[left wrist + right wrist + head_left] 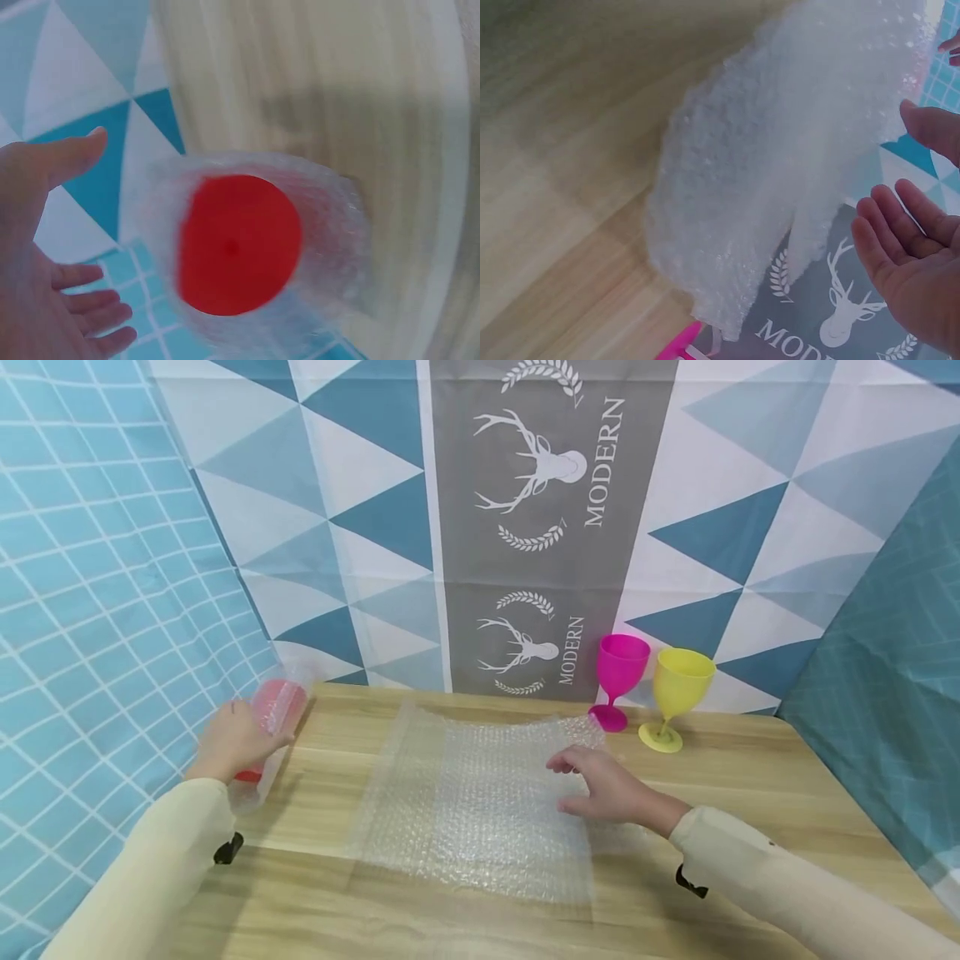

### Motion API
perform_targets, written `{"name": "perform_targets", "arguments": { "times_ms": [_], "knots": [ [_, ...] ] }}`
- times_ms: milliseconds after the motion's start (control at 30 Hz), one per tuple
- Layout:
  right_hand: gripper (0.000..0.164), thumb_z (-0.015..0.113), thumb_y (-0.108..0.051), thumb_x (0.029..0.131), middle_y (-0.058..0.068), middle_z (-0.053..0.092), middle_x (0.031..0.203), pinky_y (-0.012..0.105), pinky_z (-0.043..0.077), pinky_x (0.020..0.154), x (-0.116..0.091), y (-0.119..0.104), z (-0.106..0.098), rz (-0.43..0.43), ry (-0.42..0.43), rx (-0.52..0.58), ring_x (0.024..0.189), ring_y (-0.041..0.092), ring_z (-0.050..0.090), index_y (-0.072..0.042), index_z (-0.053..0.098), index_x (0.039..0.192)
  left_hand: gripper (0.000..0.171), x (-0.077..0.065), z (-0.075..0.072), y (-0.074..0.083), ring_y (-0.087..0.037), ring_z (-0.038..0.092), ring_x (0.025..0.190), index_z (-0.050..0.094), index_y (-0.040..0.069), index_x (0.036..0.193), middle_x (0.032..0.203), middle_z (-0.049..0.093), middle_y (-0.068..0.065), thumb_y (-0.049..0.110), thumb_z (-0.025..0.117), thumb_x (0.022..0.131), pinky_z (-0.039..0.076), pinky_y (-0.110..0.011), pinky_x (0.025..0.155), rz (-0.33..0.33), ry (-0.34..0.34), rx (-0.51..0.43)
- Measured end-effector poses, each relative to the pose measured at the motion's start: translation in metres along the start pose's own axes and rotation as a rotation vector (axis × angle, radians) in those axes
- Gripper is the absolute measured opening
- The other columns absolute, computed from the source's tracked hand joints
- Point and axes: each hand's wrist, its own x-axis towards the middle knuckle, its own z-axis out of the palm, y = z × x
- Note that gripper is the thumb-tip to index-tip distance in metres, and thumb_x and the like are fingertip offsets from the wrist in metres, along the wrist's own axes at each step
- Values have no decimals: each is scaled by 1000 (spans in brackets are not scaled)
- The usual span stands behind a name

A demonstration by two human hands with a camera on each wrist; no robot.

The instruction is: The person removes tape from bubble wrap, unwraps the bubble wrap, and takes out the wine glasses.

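Observation:
At the left edge of the table, a red goblet-like item (281,703) lies rolled in bubble wrap, its flat round base (240,244) showing in the left wrist view. My left hand (236,739) is beside this bundle with fingers spread and thumb apart, gripping nothing. A clear bubble wrap sheet (495,802) lies flat across the middle of the table, with a slightly crumpled far right corner. Over its right part hovers my right hand (603,785), fingers loosely bent and nothing in it; the right wrist view shows its palm (922,292) beside the sheet.
Behind the sheet's right corner stands a magenta goblet (622,668), with a yellow goblet (681,685) to its right. Patterned cloth (375,527) hangs along the back of the wooden table (750,827), and blue checked cloth (90,635) borders its left side.

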Motion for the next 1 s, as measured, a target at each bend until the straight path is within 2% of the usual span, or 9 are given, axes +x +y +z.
{"name": "perform_targets", "arguments": {
  "times_ms": [133,233,300,433,533,600,667,767,1000],
  "knots": [
    [44,79,-11,74,12,67,106,37,54,86,-3,1,3,-8,-15,-17,97,22,62,-1,60,112,80,-4,4,-11,-31,52,69,49,-15,101,88,54,-29,58,69,76,42,-31,48,-138,-32,-109],
    [43,80,-11,73,11,67,103,36,54,85,-6,3,4,-5,-10,-20,95,22,61,-1,61,110,75,-5,5,-16,-28,52,68,52,-10,96,82,55,-21,60,67,77,41,-29,50,-231,-98,-157],
    [43,80,-11,73,11,67,103,35,54,84,-7,3,5,-6,-5,-22,95,22,61,-1,61,110,81,-6,5,-19,-33,55,74,50,-15,104,89,55,-27,62,61,80,45,-33,54,-264,-156,-158],
    [43,80,-12,74,11,67,104,35,54,84,-11,4,6,-1,-12,-16,95,22,61,-1,61,111,92,-6,5,-25,-43,58,86,47,-22,114,107,53,-41,66,46,87,51,-42,62,-236,-264,-128],
    [43,79,-13,75,11,67,105,35,54,85,-13,3,7,15,-27,-13,97,21,61,-2,61,112,93,-6,6,-27,-50,57,97,46,-23,119,119,49,-45,65,36,92,53,-51,74,-208,-340,-156],
    [43,79,-12,75,11,67,105,35,54,86,-13,3,7,23,-36,-9,97,22,61,-1,61,112,95,-6,8,-28,-56,50,110,39,-23,127,128,40,-48,65,30,94,50,-58,84,-214,-375,-179],
    [43,79,-11,75,11,67,105,36,54,86,-14,3,7,22,-34,-9,97,22,61,-1,61,112,97,-6,10,-29,-60,42,118,31,-24,133,134,32,-48,65,23,95,45,-62,92,-229,-391,-194],
    [43,79,-10,75,11,67,105,36,54,86,-14,3,7,28,-40,-7,98,24,62,0,61,112,97,-6,11,-31,-62,38,121,27,-25,134,136,28,-49,64,17,95,41,-64,97,-236,-390,-206],
    [43,79,-12,75,10,66,106,36,54,87,-14,2,7,47,-57,-16,98,21,61,-2,61,113,92,-6,17,-41,-62,38,120,32,-24,132,135,29,-49,60,19,97,41,-65,97,-250,-368,-260]
  ]
}}
